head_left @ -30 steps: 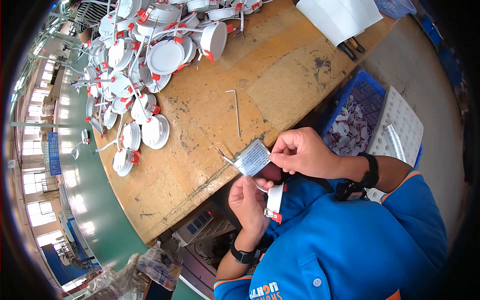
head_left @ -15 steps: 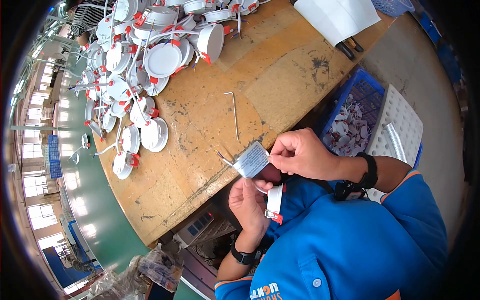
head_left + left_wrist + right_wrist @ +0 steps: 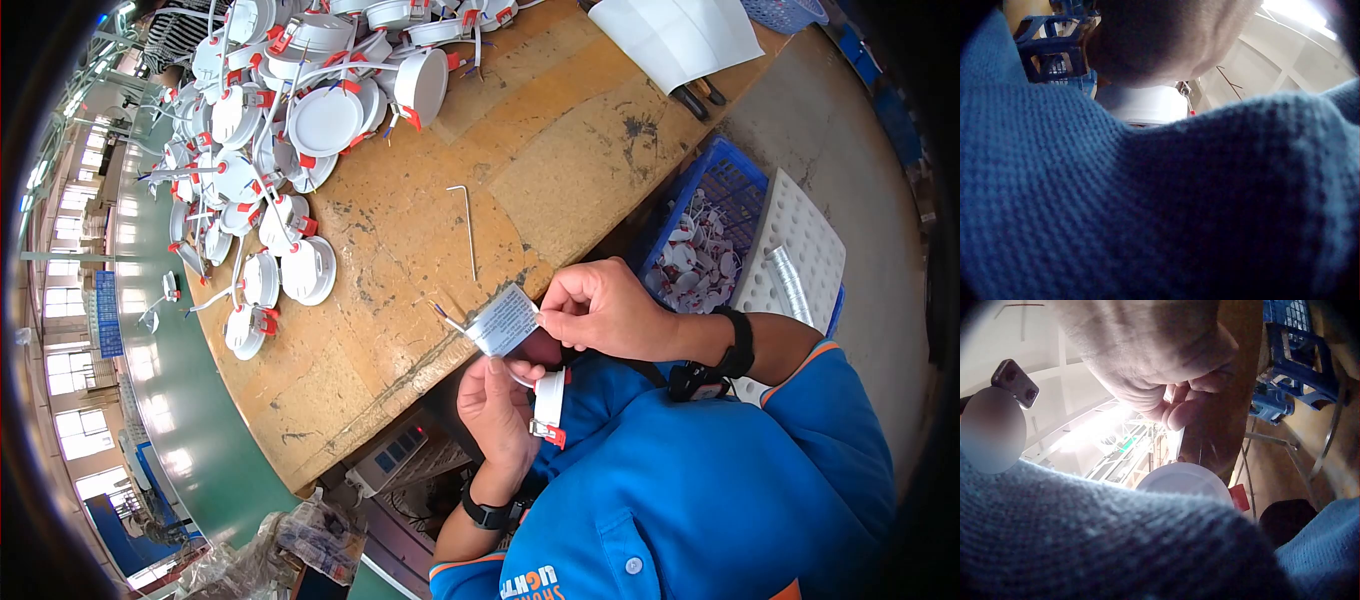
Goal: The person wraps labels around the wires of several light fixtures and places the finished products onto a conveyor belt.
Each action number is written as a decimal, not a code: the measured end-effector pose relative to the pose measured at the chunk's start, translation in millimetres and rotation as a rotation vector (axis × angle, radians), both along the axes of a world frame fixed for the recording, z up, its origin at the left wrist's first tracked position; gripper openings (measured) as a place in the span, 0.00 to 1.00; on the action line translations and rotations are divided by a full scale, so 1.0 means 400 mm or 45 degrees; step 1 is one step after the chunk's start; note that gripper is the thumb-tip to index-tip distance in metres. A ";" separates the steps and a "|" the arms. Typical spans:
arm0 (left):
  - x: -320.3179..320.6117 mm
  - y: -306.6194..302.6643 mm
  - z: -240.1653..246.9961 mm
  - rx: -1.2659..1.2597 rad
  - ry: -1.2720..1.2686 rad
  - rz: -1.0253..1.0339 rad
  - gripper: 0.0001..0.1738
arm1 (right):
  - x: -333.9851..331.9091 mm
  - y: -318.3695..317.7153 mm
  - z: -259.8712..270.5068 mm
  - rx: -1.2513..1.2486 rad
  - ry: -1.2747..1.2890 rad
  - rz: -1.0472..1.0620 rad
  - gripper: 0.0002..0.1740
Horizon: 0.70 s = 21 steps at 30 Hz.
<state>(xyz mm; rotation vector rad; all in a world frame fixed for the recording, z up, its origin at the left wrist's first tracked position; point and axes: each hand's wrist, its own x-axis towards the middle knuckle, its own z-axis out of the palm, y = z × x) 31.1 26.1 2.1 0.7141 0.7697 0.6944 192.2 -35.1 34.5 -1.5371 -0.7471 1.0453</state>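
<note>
In the head view my left hand (image 3: 495, 410) grips the white cable of a small round downlight (image 3: 549, 398), thumb laid up against the cable. The downlight, with red-tipped spring clips, sits beside its fingers. A silver printed label (image 3: 505, 320) stands at the cable, whose bare wire ends poke out past its left side. My right hand (image 3: 615, 310) pinches the label's right edge between thumb and forefinger. The right wrist view shows that hand (image 3: 1154, 369) with curled fingers above the downlight's white face (image 3: 1185, 481). Fabric covers most of the left wrist view.
Many white downlights (image 3: 327, 121) are heaped at the table's back left. A bent metal rod (image 3: 470, 232) lies on the wooden table (image 3: 400, 250). White sheets (image 3: 680, 40) cover dark-handled tools (image 3: 690, 102). Right of the table are a blue crate (image 3: 690, 220) of small parts and a dimpled white tray (image 3: 795, 240).
The view shifted slightly early on. Both hands, the label and the downlight stay almost still.
</note>
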 end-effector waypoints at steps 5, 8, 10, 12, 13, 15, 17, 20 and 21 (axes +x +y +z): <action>-0.001 0.001 0.001 -0.020 0.009 0.007 0.09 | -0.004 -0.001 -0.011 0.050 -0.019 0.000 0.05; -0.002 0.001 0.000 -0.027 0.000 0.002 0.09 | -0.006 -0.002 -0.017 0.061 -0.041 -0.014 0.05; -0.004 0.001 -0.004 -0.033 -0.013 -0.002 0.09 | -0.006 -0.002 -0.016 0.070 -0.091 -0.015 0.05; -0.006 0.002 -0.010 -0.032 -0.023 -0.011 0.09 | -0.005 -0.002 -0.014 0.068 -0.138 -0.018 0.06; -0.007 0.002 -0.011 -0.032 -0.028 -0.014 0.09 | -0.004 -0.001 -0.012 0.061 -0.160 -0.021 0.06; -0.008 0.002 -0.009 -0.038 -0.020 -0.021 0.09 | -0.002 0.001 -0.006 0.040 -0.183 -0.021 0.07; -0.005 0.002 -0.004 -0.034 0.009 -0.014 0.09 | -0.002 0.002 0.000 0.012 -0.187 -0.017 0.07; 0.004 0.000 0.004 0.006 0.072 0.016 0.11 | -0.003 0.000 -0.004 0.026 -0.260 -0.020 0.08; 0.003 -0.001 0.004 0.030 0.085 0.025 0.11 | -0.003 -0.001 -0.005 0.031 -0.251 -0.015 0.08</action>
